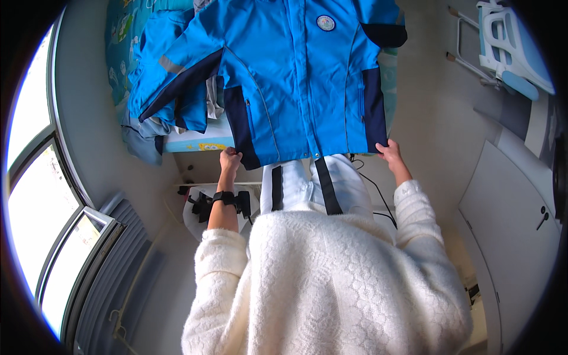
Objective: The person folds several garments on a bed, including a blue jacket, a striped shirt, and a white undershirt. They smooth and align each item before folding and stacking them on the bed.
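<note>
A bright blue jacket (278, 77) with navy side panels and a round chest badge lies spread over the bed, front side up, its hem toward me. My left hand (230, 160) is closed on the hem's left corner. At the opposite corner, my right hand (389, 150) pinches the hem's navy edge. The front placket runs down the middle and looks fastened. Part of the jacket's upper end is cut off by the picture's top edge. To the left, beside its sleeve, lies a heap of more blue clothing (157, 65).
Under the jacket is a bed with a patterned teal cover (121, 35). A white bin (195, 222) with dark things stands below its edge. Windows (44, 195) line the left; a white cabinet door (509, 236) and a white-and-blue chair (515, 47) are at right.
</note>
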A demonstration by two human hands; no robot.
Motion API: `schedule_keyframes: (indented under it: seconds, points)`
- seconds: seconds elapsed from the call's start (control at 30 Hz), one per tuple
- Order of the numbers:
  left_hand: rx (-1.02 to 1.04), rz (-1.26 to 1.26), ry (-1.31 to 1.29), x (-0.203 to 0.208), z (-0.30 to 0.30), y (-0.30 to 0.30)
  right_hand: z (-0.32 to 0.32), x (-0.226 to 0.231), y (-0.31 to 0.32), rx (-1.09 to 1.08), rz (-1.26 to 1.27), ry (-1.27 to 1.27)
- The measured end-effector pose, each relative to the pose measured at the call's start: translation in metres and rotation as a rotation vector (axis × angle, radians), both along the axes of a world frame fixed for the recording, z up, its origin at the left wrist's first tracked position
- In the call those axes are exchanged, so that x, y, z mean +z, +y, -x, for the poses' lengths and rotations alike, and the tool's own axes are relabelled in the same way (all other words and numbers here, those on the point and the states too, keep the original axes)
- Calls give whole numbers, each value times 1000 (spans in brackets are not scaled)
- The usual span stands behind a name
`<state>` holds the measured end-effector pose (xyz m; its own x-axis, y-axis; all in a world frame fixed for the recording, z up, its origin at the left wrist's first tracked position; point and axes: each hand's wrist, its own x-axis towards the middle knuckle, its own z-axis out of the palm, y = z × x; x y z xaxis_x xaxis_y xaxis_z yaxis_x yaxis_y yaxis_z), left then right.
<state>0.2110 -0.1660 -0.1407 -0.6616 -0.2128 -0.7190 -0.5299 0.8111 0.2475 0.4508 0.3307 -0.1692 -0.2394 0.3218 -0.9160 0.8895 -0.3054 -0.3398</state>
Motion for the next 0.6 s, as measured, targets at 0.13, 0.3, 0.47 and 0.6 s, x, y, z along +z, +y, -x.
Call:
schedule_keyframes:
  seconds: [0.13,0.3,0.47,0.6]
  points:
    - [-10,2,2,2,1,2,1,2,2,17,41,-31]
    - [18,-1,-17,0,1,-1,1,4,2,31,44,-25]
    - [14,-56,-1,0,0,0,4,7,1,23,33,-23]
    - [61,-57,-21,9,1,6,6,8,-1,20,1,-16]
